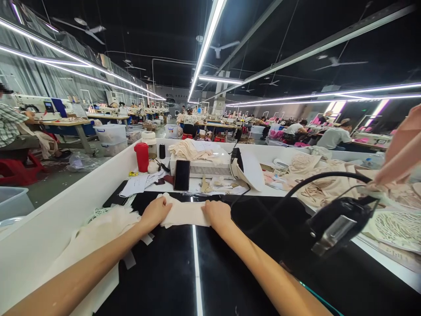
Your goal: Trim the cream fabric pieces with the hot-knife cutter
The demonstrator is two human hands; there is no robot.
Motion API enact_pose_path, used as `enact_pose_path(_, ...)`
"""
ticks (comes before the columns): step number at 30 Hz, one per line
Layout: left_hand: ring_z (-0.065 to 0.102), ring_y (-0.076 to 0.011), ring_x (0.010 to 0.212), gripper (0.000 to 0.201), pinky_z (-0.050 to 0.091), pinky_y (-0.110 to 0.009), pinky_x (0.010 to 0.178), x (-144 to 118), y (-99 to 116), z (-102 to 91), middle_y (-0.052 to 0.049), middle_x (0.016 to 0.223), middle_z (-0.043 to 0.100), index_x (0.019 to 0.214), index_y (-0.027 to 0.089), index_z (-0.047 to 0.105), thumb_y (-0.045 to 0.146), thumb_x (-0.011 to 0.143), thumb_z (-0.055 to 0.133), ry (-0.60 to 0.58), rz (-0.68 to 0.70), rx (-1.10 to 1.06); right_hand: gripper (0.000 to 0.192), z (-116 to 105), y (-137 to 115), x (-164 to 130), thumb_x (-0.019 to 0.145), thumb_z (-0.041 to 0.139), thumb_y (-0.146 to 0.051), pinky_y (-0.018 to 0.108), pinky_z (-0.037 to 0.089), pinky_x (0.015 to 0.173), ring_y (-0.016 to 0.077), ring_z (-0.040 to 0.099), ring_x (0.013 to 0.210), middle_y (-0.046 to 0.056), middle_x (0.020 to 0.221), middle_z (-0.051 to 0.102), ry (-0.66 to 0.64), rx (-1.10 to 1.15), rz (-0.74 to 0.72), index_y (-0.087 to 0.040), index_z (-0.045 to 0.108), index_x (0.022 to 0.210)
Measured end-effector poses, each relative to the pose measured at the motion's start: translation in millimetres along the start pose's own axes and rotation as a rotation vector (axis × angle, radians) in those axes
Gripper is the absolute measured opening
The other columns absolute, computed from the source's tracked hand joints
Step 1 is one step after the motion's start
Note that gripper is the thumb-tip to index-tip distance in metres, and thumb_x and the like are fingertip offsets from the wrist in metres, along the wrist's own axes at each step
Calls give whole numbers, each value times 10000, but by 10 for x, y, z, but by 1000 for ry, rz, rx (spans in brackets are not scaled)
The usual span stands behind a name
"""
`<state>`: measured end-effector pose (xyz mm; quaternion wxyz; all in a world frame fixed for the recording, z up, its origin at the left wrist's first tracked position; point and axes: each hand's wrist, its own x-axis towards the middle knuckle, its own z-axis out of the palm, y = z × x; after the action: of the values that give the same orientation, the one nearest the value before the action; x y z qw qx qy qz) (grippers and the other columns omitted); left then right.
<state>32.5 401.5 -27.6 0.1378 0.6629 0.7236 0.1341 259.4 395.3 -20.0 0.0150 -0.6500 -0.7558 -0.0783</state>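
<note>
A small cream fabric piece (184,213) lies flat on the black glossy worktable (230,272). My left hand (155,213) presses down on its left end, fingers closed over the edge. My right hand (217,214) grips its right end the same way. The cloth is stretched between both hands. More cream fabric (98,232) is piled at the table's left side beside my left forearm.
A black steam iron (332,224) with its cord sits to the right. Behind the cloth stand a black phone (182,174), a white box with folded fabric (200,164), a red cup (142,156) and papers (138,184). Lace pieces (394,226) lie far right. Other workers sit at distant tables.
</note>
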Motion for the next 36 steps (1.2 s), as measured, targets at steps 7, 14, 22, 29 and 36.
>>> enact_pose_path(7,689,-230,1022,308,596,-440,895,-47,68,-74,-87,1189,682,1217,154,650,392,1023,644,-21,9,9,454,-103,88,-129,1008,610,-288,372,629,805,272,682,1139,138,1269,677,95,-63,7,-175,528,1439)
enact_pose_path(14,689,-232,1032,301,598,-441,898,-384,128,-368,-88,1204,681,1218,155,653,381,1019,652,-32,72,27,346,-233,-24,-559,1002,553,-212,348,639,680,305,711,1105,137,1398,657,144,-62,-245,-207,631,1339)
enact_pose_path(22,682,-228,1035,246,579,-446,930,-1014,-430,-1252,-76,1162,695,1139,162,681,376,1025,640,24,39,175,277,-123,-192,-1017,983,569,-172,321,663,700,249,754,1052,55,1368,698,199,11,-522,-272,686,1214)
enact_pose_path(29,673,-212,965,246,572,-419,884,-1443,-1065,-1231,-62,1088,690,1081,158,677,392,1003,663,16,-155,243,291,-57,-259,-1167,959,567,-138,305,672,655,236,781,1016,45,1346,717,202,56,-604,-282,707,1169)
enact_pose_path(36,643,-194,867,289,542,-389,834,-1675,-1161,-937,-31,953,668,977,160,662,449,985,664,33,-151,159,286,-15,-223,-1248,946,568,-139,260,642,584,229,791,971,55,1317,731,267,70,-666,-282,705,1153)
